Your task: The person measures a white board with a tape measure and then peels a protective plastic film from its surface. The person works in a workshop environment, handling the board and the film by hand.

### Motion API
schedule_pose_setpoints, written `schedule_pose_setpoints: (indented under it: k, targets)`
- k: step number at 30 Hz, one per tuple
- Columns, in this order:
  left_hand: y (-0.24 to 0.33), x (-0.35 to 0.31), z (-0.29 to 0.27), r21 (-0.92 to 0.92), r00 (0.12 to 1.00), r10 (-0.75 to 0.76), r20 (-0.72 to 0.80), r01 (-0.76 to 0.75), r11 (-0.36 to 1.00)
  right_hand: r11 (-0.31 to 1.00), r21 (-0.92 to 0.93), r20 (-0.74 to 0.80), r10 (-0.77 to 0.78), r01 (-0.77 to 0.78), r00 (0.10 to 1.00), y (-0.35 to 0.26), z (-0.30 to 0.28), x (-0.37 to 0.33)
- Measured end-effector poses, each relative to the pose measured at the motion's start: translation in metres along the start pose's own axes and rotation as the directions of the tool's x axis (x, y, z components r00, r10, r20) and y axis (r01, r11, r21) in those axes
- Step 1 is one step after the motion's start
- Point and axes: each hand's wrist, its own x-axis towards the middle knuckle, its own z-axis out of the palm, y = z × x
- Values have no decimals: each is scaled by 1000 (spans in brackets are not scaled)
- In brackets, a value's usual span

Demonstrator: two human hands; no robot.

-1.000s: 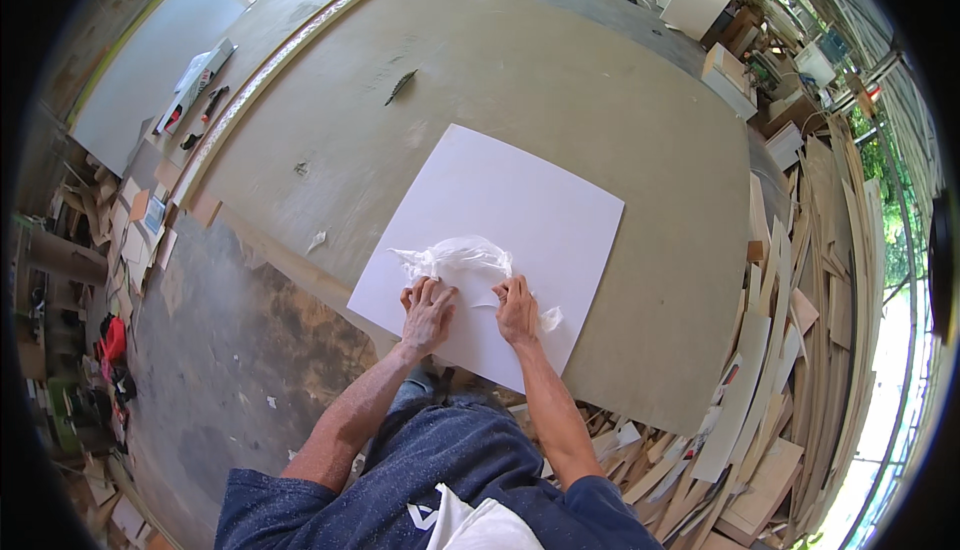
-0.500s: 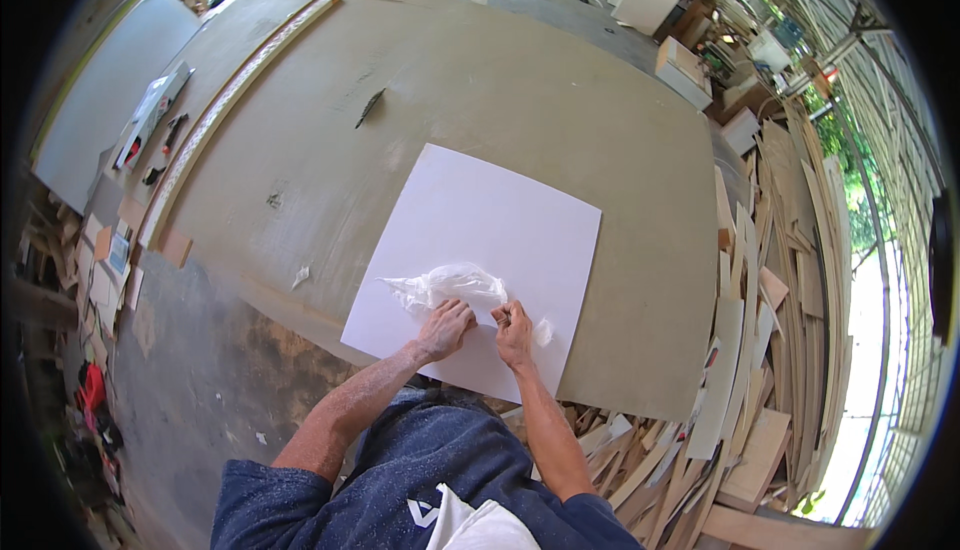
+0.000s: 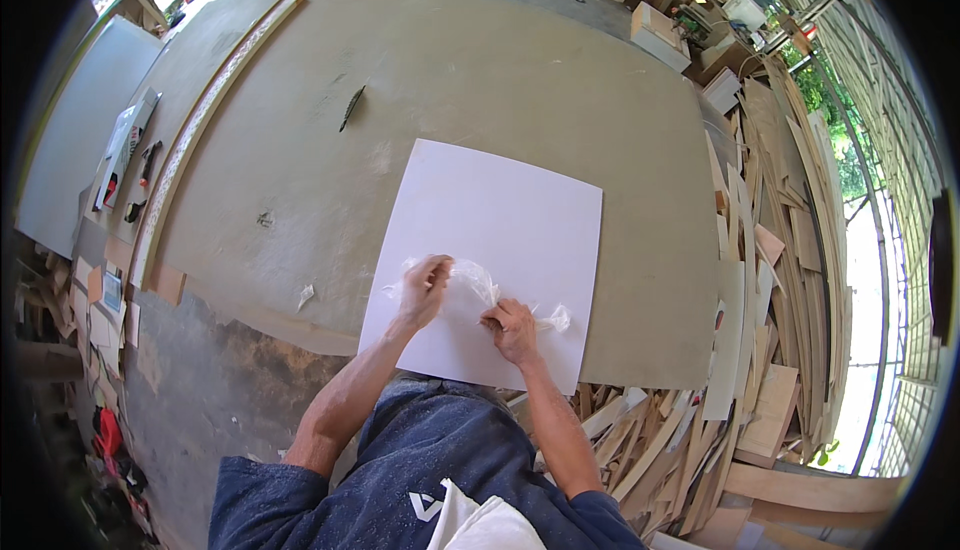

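A thin, crumpled, see-through white plastic bag [image 3: 472,274] lies across a square white panel [image 3: 510,200]. My left hand [image 3: 426,288] is raised over the panel's left side, fingers curled and pinched on the bag's left part. Lower and to the right, my right hand [image 3: 513,330] is closed on the other part, with the thumb and fingers pressed together. A bunched end of the plastic sticks out beyond the right hand. Between the hands the film runs in an arc. The fingertips of both hands are partly hidden.
The panel rests at the near edge of a large greenish-brown worktop [image 3: 650,240]. A small dark slender object [image 3: 352,108] lies farther back. At left are a long strip [image 3: 215,95], a narrow box [image 3: 125,150] and a handled tool [image 3: 150,162]. Wood offcuts [image 3: 785,185] pile up at right.
My left hand has lifted and moved up and left, away from my right hand. The plastic has shifted rightward and looks narrower, with its bunched end now beyond my right hand.
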Motion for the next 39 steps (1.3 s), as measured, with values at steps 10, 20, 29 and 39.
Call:
schedule_pose_setpoints:
  k: [10,20,29,39]
  targets:
    - [-56,-67,-94,513,896,115,-430,137,847,881,-283,-265,-452,380,852,-130,-6,71]
    - [-63,-73,-89,362,881,1,-474,194,912,746,-258,33,-629,614,777,-121,82,130]
    - [-45,-73,-90,568,947,98,-306,99,817,826,-166,-78,-555,539,828,-113,96,144]
    - [-66,-44,-98,585,977,197,-87,-110,804,912,82,-296,-364,403,883,-117,71,138]
